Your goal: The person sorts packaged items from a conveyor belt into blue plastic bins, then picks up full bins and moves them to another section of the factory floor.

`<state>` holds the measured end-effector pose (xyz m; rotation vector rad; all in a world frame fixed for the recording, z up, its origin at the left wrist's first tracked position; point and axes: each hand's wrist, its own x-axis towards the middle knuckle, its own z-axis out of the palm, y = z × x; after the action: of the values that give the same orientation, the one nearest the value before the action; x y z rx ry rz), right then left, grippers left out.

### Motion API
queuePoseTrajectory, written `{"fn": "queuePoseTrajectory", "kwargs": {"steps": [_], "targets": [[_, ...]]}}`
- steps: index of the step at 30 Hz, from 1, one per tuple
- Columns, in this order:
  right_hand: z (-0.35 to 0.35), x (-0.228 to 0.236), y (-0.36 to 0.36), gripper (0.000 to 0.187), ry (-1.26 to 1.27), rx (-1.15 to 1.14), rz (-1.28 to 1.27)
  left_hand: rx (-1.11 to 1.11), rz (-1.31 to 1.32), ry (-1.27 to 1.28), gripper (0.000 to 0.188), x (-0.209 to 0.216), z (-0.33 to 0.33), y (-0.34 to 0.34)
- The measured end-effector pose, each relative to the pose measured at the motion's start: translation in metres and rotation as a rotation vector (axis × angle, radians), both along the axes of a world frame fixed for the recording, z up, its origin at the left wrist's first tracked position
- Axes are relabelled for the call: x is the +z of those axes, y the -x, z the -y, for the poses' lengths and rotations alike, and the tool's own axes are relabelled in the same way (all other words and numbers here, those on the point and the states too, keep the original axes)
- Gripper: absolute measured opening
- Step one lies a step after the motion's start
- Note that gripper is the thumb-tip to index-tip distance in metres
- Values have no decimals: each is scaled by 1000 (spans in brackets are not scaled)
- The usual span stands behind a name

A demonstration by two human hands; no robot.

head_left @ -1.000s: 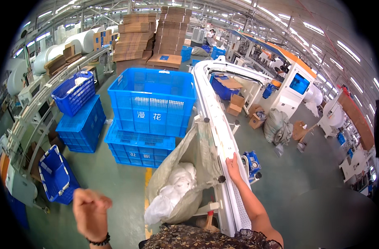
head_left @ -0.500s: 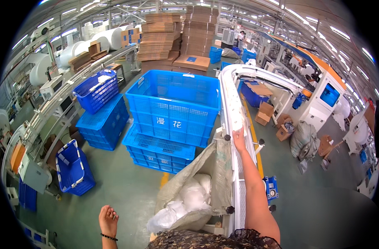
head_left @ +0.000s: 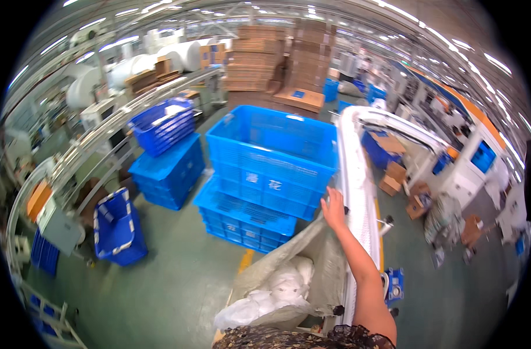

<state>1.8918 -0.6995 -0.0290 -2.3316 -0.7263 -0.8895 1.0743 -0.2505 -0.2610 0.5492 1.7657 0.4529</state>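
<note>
My right hand point(head_left: 334, 208) reaches forward, arm outstretched, and rests at the left edge of a long white conveyor point(head_left: 358, 168). It is next to the near right corner of a large blue plastic crate point(head_left: 271, 154). The fingers are curled; whether they hold anything does not show. That crate stands on a stack of lower blue crates point(head_left: 242, 218). Below my arm hangs an open grey sack point(head_left: 318, 262) with white bags point(head_left: 277, 288) inside. My left hand is out of view.
More blue crates point(head_left: 166, 171) stand to the left, with a tilted one point(head_left: 161, 122) above them and a blue bin point(head_left: 117, 227) on the green floor. Cardboard stacks point(head_left: 277, 58) and white rolls point(head_left: 178, 55) fill the back. Machines point(head_left: 480, 157) and cardboard boxes point(head_left: 396, 174) lie right of the conveyor.
My left hand, seen low in the picture earlier, has dropped out of view. My right hand has moved forward along the conveyor's edge toward the blue crate's corner.
</note>
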Motion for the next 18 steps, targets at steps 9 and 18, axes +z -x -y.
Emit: {"fn": "queuePoseTrajectory", "kwargs": {"steps": [9,18], "targets": [[-185,-28,178,47,408,1064,-347,-506,-189,151,34,-48,103,-20],[-379,-95,305,51,1013,1618,-492,-151,-84,216,32,-39,162,17]]}}
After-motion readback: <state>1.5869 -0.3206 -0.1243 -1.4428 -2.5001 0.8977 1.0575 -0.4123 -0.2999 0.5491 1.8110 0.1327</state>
